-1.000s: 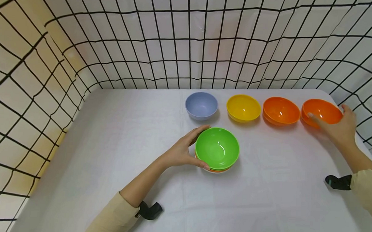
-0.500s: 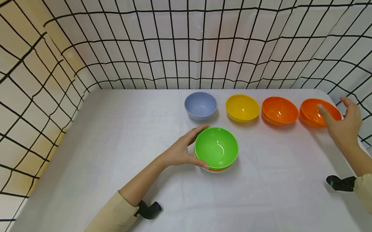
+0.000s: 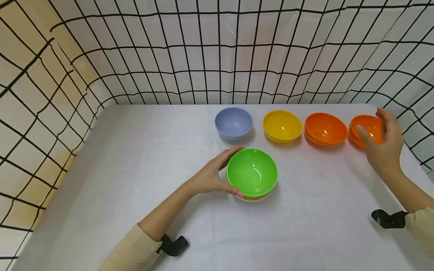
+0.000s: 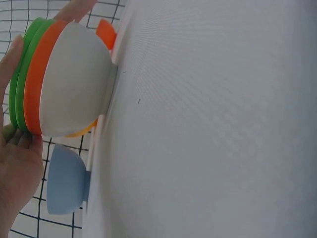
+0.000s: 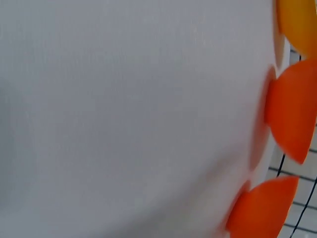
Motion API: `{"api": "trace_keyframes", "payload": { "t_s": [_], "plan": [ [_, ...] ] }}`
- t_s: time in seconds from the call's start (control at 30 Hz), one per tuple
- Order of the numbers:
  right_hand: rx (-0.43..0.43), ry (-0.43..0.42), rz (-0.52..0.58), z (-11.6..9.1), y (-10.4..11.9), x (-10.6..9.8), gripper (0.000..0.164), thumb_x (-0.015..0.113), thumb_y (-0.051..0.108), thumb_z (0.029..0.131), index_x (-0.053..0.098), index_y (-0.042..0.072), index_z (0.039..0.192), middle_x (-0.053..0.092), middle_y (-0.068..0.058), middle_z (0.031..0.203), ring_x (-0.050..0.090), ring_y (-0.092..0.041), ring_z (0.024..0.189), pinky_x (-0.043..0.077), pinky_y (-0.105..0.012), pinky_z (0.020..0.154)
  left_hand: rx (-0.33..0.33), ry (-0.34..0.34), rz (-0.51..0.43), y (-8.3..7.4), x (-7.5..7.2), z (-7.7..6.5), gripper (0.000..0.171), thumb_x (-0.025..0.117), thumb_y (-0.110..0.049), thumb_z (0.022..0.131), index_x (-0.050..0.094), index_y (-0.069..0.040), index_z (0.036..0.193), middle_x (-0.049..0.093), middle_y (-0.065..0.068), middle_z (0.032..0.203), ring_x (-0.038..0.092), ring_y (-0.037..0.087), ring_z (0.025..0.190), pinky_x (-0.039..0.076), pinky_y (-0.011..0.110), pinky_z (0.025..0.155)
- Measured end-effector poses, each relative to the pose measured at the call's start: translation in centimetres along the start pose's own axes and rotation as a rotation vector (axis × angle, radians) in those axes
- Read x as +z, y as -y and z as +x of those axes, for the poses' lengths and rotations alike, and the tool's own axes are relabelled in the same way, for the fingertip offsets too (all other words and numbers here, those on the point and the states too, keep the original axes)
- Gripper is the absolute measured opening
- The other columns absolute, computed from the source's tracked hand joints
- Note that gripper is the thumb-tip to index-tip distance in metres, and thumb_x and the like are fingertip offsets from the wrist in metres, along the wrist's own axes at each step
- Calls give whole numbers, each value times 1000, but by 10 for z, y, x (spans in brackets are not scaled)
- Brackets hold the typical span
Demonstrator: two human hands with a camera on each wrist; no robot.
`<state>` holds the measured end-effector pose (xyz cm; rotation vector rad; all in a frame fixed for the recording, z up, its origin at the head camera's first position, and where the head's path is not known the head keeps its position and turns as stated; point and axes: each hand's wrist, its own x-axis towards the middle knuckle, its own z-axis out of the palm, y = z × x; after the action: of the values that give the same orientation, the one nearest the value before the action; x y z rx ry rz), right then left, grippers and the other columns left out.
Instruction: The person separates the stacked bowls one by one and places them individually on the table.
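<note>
My left hand (image 3: 212, 178) holds a stack of bowls at its left side, thumb on the near rim and fingers round the far side. A green bowl (image 3: 252, 172) tops the stack; the left wrist view shows a second green one, an orange bowl (image 4: 42, 79) and, at the bottom, a white bowl (image 4: 77, 84). At the far right, my right hand (image 3: 387, 147) has thumb and fingers spread, with nothing between them. It overlaps the rightmost orange bowl (image 3: 369, 123) in the head view, hiding part of it.
Along the table's back edge stand a blue bowl (image 3: 233, 123), a yellow bowl (image 3: 282, 126) and another orange bowl (image 3: 326, 129), left of the rightmost one. A black wire grid (image 3: 220, 48) rises behind the white-covered table (image 3: 148, 149) and along its sides.
My right hand has come off the rightmost orange bowl, drifting right and then back left. That bowl stays in place. The left hand and the stack have not moved.
</note>
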<state>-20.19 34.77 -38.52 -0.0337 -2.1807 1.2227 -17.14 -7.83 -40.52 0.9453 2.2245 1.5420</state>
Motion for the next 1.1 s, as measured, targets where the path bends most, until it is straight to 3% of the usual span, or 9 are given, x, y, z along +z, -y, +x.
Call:
{"api": "trace_keyframes", "payload": {
  "t_s": [0.17, 0.5, 0.63, 0.9, 1.1],
  "plan": [
    [-12, 85, 80, -7, 19, 11, 56, 61, 10, 84, 42, 8, 136, 46, 3, 131, 39, -9, 123, 26, -19, 109, 0, 2, -3, 0, 0, 1, 108, 88, -18, 59, 24, -20, 146, 30, -7, 146, 32, 11, 133, 27, 31, 110],
    [-108, 384, 308, -39, 61, 39, 70, 57, -16, 78, 30, 0, 141, 34, -1, 143, 27, -18, 134, 18, -20, 112, -2, -1, -13, 1, 1, -2, 109, 88, -18, 59, 23, -21, 146, 30, -10, 145, 32, 8, 132, 27, 31, 110],
    [-136, 502, 339, -53, 78, 51, 77, 59, -18, 74, 28, -1, 142, 33, -3, 145, 26, -16, 136, 19, -19, 111, 14, -3, -10, 3, 0, -2, 109, 88, -18, 59, 23, -20, 146, 31, -9, 145, 32, 9, 132, 27, 30, 110],
    [-236, 741, 249, -87, 109, 75, 100, 79, -4, 64, 22, 4, 145, 26, -12, 148, 25, -10, 136, 23, -14, 107, 7, -2, -2, 4, 0, -1, 108, 88, -21, 59, 24, -23, 146, 31, -9, 145, 33, 8, 131, 28, 29, 109],
    [-258, 798, 180, -99, 117, 90, 108, 87, 12, 58, 23, 11, 146, 27, -6, 147, 26, -10, 134, 27, -17, 107, -4, 0, -2, 4, 0, -2, 106, 88, -20, 60, 25, -23, 145, 32, -9, 144, 35, 9, 130, 29, 29, 109]
  ]
}}
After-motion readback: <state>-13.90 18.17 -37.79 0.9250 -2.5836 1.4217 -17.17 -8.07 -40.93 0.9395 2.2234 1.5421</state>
